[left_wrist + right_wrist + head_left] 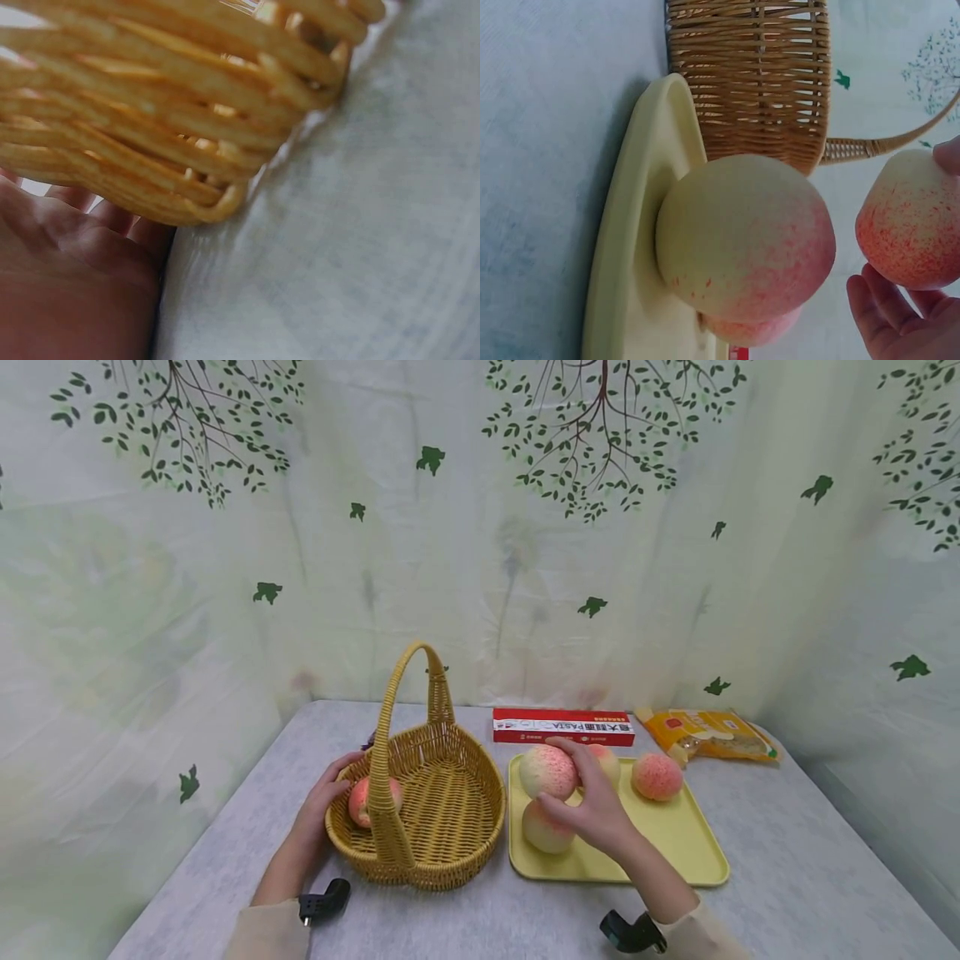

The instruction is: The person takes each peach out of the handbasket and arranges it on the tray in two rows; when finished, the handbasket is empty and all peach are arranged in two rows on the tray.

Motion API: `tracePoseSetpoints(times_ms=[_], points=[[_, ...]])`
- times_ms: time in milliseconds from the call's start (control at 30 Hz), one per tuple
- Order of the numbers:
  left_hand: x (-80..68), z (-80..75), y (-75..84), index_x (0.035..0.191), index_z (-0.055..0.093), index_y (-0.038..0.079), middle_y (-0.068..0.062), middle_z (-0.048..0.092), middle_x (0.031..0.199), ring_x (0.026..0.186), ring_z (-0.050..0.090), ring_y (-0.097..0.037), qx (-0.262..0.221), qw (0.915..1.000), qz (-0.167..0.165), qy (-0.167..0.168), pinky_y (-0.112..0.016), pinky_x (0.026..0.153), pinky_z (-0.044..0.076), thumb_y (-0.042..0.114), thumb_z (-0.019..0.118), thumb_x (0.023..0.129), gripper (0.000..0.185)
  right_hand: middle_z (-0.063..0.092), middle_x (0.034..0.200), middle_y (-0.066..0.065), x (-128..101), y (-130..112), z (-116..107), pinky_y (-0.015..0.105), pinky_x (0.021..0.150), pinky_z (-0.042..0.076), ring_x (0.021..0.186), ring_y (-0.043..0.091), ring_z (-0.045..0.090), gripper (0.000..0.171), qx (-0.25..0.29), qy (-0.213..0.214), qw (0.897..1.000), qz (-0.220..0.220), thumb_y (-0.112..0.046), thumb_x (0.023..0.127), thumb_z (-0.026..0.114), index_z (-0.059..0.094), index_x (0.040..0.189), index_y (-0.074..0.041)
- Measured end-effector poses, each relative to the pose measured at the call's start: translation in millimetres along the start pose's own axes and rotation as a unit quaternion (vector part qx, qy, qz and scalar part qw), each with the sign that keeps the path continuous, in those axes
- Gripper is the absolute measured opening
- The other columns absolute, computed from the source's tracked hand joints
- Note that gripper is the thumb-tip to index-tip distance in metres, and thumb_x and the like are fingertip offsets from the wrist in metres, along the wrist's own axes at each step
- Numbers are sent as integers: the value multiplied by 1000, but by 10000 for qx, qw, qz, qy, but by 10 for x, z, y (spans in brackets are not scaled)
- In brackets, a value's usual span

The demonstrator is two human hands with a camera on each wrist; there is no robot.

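Note:
My right hand (592,806) grips a pale peach with red speckles (548,771) between thumb and fingers, held up over the left part of a yellow tray (667,852). Directly beneath it on the tray is another peach (546,828), large and near in the right wrist view (742,232). Two more peaches, one partly behind my fingers (609,762) and one redder (657,777), lie there too. My left hand (315,806) rests against the left outer side of a wicker basket (450,802); the wall hides its fingertips. Inside the basket sits a peach (360,803), partly behind the handle.
A red pasta box (562,727) lies behind the tray. To its right is an orange-yellow food packet (708,735). Something small and dark (367,743) peeks out behind the basket's left side. A leaf-patterned curtain (465,543) borders the grey tabletop (817,877).

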State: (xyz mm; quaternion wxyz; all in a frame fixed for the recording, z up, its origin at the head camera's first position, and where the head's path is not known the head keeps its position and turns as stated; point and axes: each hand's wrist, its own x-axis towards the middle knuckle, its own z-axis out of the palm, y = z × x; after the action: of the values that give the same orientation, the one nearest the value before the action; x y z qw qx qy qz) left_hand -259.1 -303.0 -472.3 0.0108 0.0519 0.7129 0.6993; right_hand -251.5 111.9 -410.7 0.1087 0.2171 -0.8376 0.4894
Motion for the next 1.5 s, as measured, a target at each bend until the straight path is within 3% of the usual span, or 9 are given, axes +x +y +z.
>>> tracePoseSetpoints(times_ms=[200,467,667,1133,1500], points=[[-1,-6,-2,152,33,21,6,36,151,126,47,3,26,10000,14,-2,-13,99,39,24,33,104,48,49,137,0,-61,96,-78,39,94,54,118,20,54,72,-128,170,9998,-29,-23,82,81,44,143,-28],[7,-5,8,150,35,25,7,35,152,127,46,2,3,9999,-93,58,-13,98,39,25,33,104,46,46,142,3,-155,217,-188,36,94,53,121,24,53,72,-126,232,9986,463,-27,83,80,41,144,-27],[12,0,5,150,36,25,4,32,156,128,45,2,0,10000,-51,46,-13,99,38,24,33,104,46,48,142,0,-223,316,-268,28,89,54,114,21,53,77,-110,285,9983,500,-27,81,81,40,147,-25],[23,-4,13,150,36,25,5,29,158,130,43,3,7,10000,-75,14,-12,99,37,23,33,104,46,46,142,5,-363,534,-413,28,88,52,116,21,51,78,-859,457,9918,830,-36,81,81,40,146,-23],[13,-3,14,150,36,24,6,31,157,129,44,4,-137,9999,-63,-7,-12,99,38,21,33,103,47,50,130,3,-405,645,-471,24,86,51,112,21,53,74,-1017,115,9912,833,-40,79,83,45,141,-22]])
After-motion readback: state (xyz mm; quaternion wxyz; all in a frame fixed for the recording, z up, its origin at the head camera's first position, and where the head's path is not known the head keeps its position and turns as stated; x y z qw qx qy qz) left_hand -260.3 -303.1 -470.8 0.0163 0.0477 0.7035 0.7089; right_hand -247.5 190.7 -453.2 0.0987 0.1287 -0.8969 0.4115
